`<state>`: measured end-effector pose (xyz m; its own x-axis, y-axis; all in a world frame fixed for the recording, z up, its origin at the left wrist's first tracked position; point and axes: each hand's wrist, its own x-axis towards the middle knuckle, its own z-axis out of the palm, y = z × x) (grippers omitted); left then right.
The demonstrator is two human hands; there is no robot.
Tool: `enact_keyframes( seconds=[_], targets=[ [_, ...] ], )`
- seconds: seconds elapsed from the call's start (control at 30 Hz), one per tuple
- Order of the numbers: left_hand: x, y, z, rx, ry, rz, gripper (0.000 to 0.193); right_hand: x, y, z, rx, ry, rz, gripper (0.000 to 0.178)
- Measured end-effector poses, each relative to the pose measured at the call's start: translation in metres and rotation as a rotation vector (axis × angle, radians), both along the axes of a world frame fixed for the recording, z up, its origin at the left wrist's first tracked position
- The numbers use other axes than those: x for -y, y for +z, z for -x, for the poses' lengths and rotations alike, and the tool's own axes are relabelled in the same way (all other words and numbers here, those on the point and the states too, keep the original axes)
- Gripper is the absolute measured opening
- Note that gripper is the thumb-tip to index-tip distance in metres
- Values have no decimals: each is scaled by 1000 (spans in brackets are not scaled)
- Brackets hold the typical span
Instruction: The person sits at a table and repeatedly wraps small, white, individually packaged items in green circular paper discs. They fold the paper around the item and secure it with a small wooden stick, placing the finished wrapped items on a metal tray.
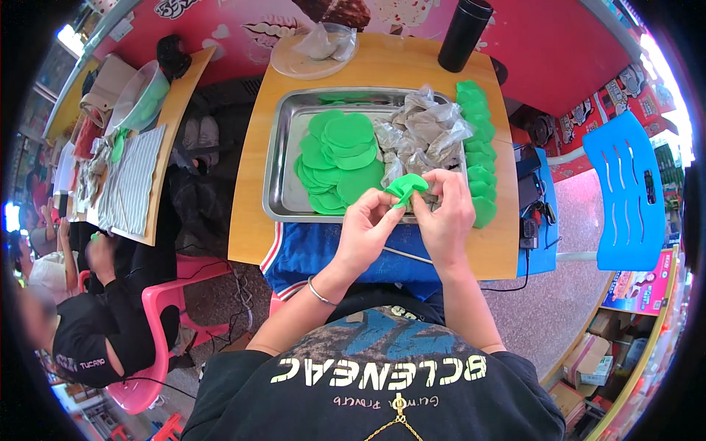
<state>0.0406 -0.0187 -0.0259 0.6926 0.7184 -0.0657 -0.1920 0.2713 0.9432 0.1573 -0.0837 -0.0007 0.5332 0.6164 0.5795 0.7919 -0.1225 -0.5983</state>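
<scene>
My left hand (368, 226) and my right hand (450, 218) meet over the front edge of a metal tray (278, 158). Between them they pinch one thin green disc (407, 185), which is bent and folded up at the fingertips. Whether anything lies inside its fold is hidden. Flat round green discs (348, 131) are heaped in the left part of the tray. Beside that heap, on the right, lie crumpled clear plastic bags (426, 126) with greyish-brown contents. A column of green pieces (481, 152) stands along the tray's right side, partly overlapping.
The tray rests on a wooden table (250, 231). A round plate (288, 68) with a plastic bag and a black cylinder (465, 33) stand at its far edge. Blue cloth (305, 253) hangs at the near edge. Right of it is a blue chair (624, 192); left, a seated person (92, 331).
</scene>
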Motion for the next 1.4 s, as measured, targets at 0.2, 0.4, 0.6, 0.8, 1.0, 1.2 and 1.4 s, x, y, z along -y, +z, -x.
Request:
enact_keyframes(
  seconds=[0.2,0.4,0.6,0.8,1.0,1.2,1.4],
  targets=[
    [-2,3,3,181,-139,51,8,2,-1,10,-529,187,-29,22],
    [-9,3,-1,137,139,-132,13,3,-4,11,-746,350,-47,19],
    [-9,6,-3,89,301,-189,10,3,1,10,-1272,693,-111,20],
    [-7,3,-5,29,313,-274,7,2,-8,10,-934,544,-61,17],
    [-12,5,4,29,-79,-40,5,-6,-13,13,-845,288,-208,15],
    [-20,11,9,150,-166,21,12,-2,-10,7,-856,451,-77,18],
    [-7,-1,0,226,66,215,8,8,-4,-9,-1249,820,36,16]
  ],
)
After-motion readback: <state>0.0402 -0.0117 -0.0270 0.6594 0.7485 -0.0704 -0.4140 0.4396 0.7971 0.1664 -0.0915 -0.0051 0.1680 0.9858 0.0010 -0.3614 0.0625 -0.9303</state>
